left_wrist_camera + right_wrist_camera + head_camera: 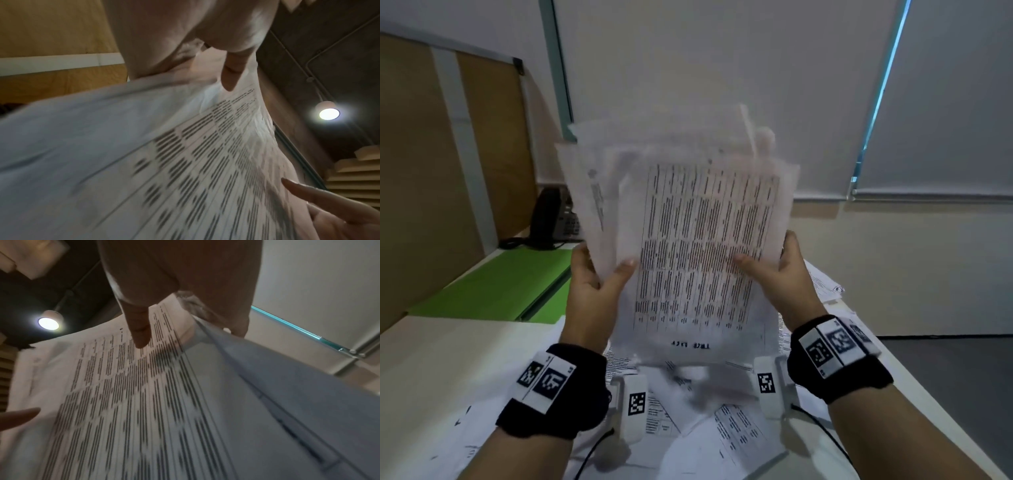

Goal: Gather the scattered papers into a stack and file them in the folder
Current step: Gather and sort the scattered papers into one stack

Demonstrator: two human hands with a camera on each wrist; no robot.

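Observation:
A loose stack of printed papers (698, 240) stands nearly upright above the desk, blurred, its sheets fanned and uneven at the top. My left hand (599, 274) grips its left edge, thumb on the front sheet. My right hand (777, 267) grips the right edge the same way. In the left wrist view the thumb of my left hand (230, 78) presses on the printed sheet (195, 162). The right wrist view shows the thumb of my right hand (139, 332) on the sheet (123, 402). A green folder (500, 284) lies shut on the desk at left. Several more papers (739, 435) lie scattered below.
A black desk phone (554, 219) sits at the back left by a brown partition (431, 171). The white desk (431, 370) runs under my arms, with its right edge (914, 383) beside grey floor. Roller blinds cover the windows ahead.

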